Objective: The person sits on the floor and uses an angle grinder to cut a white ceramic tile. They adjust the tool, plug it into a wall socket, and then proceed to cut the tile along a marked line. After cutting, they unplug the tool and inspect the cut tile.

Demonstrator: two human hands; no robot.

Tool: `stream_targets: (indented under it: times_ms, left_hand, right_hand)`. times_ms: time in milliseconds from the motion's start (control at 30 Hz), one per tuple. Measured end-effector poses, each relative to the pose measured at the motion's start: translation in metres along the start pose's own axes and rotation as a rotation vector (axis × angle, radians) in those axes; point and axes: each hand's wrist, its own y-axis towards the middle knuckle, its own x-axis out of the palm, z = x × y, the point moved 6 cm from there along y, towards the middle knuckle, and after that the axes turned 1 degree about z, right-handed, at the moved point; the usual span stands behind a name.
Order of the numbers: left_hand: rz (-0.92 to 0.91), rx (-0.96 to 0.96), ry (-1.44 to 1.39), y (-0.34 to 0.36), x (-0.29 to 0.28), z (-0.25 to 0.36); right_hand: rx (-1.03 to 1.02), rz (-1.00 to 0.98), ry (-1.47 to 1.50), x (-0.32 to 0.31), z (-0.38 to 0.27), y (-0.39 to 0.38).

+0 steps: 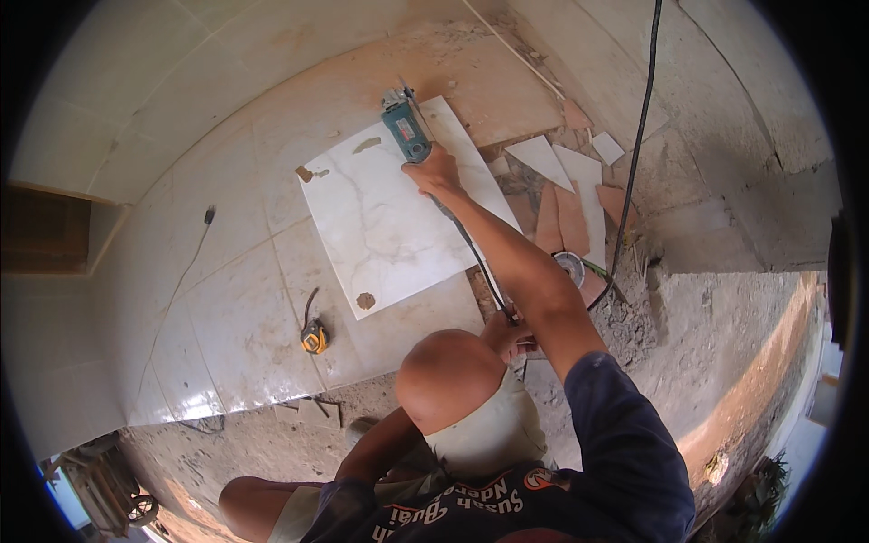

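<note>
My right hand grips the rear of a teal handheld tile cutter, its blade end pointing away from me. The cutter lies near the far edge of a large white marbled tile. Brown patches mark the tile in several spots. A black power cord trails from the cutter back toward me, beneath my right forearm. My left hand, closed around the cord beside my bent knee, is partly hidden by that knee.
Left of the tile lies a yellow and black tape measure. A plug on a thin cable rests farther left. Broken tile pieces, a round disc and rubble lie to the right. Another black cable hangs at the right.
</note>
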Motion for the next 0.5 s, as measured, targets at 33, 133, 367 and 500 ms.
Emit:
stream_targets:
  times_ms: [33, 133, 367, 500]
  left_hand:
    - [0.009, 0.008, -0.016, -0.0022, 0.0021, 0.0037]
    - [0.016, 0.015, -0.038, -0.0050, 0.0067, 0.0107]
    - [-0.030, 0.000, -0.031, -0.0052, 0.0061, 0.0096]
    - [-0.034, -0.006, -0.036, -0.0045, 0.0021, 0.0076]
  right_hand:
    - [0.005, 0.010, 0.007, 0.0001, 0.0007, 0.0006]
    - [0.039, -0.002, 0.031, 0.0008, 0.0017, 0.0034]
    - [0.075, -0.014, 0.048, -0.0006, 0.0004, 0.0017]
    - [0.074, -0.017, 0.056, -0.0011, 0.0016, 0.0012]
